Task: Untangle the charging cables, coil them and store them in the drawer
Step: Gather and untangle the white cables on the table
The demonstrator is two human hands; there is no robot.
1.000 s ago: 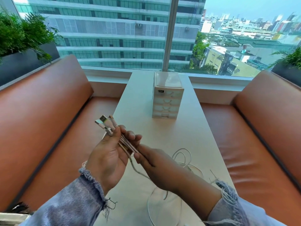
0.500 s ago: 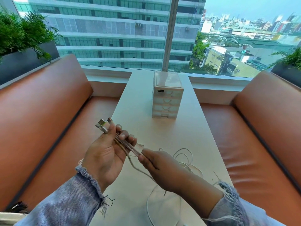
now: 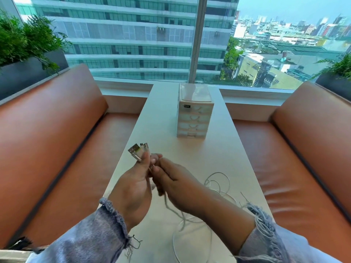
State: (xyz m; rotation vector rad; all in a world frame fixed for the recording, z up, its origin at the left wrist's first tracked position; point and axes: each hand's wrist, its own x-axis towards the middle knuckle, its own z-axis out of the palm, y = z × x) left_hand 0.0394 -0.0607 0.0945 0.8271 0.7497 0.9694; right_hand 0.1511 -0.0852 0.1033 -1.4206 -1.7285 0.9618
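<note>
Window booth high over a city; pale narrow table [image 3: 190,154] between two tan leather benches, planters at both outer edges.

Far end of table, centred: small drawer unit [image 3: 194,118], four drawers, all shut as far as visible.

Near end, over left side of table: both hands on charging cables [image 3: 209,184].
- Left hand [image 3: 133,188]: grips bunch of plug ends [image 3: 138,151], thumb pressed along them, fingers curled behind. Metal tips poking out toward far left.
- Right hand [image 3: 180,186]: touches left hand, fingers curled round cords just under that grip. Blurred, so cannot tell which strands or how tightly pinched.
- Rest of cords: hanging from hands down to table, then lying in loose overlapping loops to the right and under right wrist.

Progress, as a judgement: early to middle.
- Done: plug ends gathered together in one fist. Looks like setup for running strands free.
- Not yet done: loops on table loose and crossed, probably not fully separated. No neat coil anywhere. No drawer open, nothing stored.
- Left: finish separating, coil each cable, open a drawer, put coils in.
</note>
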